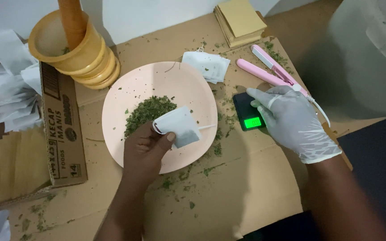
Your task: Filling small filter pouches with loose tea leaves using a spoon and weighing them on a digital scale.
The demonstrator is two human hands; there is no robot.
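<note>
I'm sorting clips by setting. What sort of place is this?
Probably a home or small workshop bench for packing dried herbs by hand. Flattened cardboard covers the surface; a pink plate holds crushed leaves; the left hand holds a paper sachet; the gloved right hand touches a pocket scale.

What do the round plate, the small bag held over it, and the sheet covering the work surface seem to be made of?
Plate: probably matte plastic, uniform pale pink.
Small bag in left hand: thin white filter paper or fabric; dark contents show through.
Sheet: brown cardboard, creased.
</note>
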